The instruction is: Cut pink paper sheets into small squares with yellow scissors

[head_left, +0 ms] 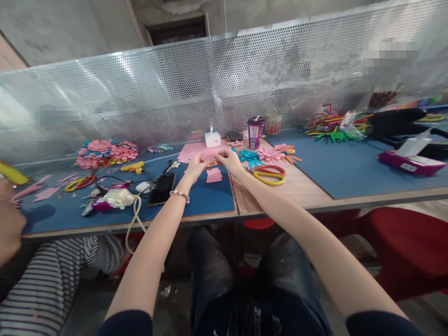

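My left hand (197, 166) and my right hand (227, 159) meet above the table, both closed on a piece of pink paper (207, 155) stretched between them. A small stack of cut pink paper (214, 175) lies just below my hands on the blue mat. Behind them a larger pink sheet (189, 150) is spread out. Scissors with red and yellow handles (271, 176) rest to the right of my right wrist. Beyond those are a blue paper flower (249, 157) and pink paper flowers (273, 153).
A white tissue box (212, 139) and a purple cup (255, 133) stand before the perforated metal screen (175, 93). To the left are a phone (161, 189), a yellow glue gun (133, 166), a flower pile (105, 153) and a co-worker's striped clothing (52, 284). A purple tissue pack (409, 163) lies right.
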`<act>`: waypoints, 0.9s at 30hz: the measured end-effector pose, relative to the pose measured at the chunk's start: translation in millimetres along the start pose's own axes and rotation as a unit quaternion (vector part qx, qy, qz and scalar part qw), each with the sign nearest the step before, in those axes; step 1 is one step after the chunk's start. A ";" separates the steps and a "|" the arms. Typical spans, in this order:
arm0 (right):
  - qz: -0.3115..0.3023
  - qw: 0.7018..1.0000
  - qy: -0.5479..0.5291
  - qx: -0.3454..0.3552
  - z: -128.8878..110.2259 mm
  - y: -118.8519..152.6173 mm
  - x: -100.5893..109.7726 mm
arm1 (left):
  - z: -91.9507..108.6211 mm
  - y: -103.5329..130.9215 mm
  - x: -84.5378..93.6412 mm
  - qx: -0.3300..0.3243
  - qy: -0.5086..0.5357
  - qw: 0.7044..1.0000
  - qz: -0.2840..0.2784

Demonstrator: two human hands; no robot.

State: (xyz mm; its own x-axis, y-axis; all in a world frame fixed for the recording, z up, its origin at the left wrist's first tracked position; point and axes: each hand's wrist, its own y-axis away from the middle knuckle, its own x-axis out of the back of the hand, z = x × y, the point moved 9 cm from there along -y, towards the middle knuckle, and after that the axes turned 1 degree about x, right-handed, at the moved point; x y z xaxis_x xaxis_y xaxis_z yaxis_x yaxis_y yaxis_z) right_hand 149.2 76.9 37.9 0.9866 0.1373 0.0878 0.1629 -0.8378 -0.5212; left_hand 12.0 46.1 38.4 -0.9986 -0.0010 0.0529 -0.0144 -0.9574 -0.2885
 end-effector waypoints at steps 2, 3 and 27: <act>-0.003 1.000 -0.005 -0.004 -2.6 1.7 -0.6 | 0.8 -1.5 -1.6 -0.014 0.005 1.000 -0.010; -0.007 1.000 -0.010 -0.005 -4.0 2.4 -1.4 | 0.9 -2.5 -1.9 -0.021 0.009 1.000 -0.014; -0.023 0.998 -0.048 -0.026 -2.7 2.6 -4.2 | 2.7 -5.7 0.3 -0.026 0.026 0.999 -0.001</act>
State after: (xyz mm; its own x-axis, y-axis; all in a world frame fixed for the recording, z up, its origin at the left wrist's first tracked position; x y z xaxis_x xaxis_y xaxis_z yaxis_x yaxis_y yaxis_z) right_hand 145.4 72.7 38.5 0.9743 0.2239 0.0269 0.2097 -0.8557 -0.4731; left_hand 11.8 50.7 42.6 -0.9998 0.0173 0.0050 -0.0179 -0.9408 -0.3386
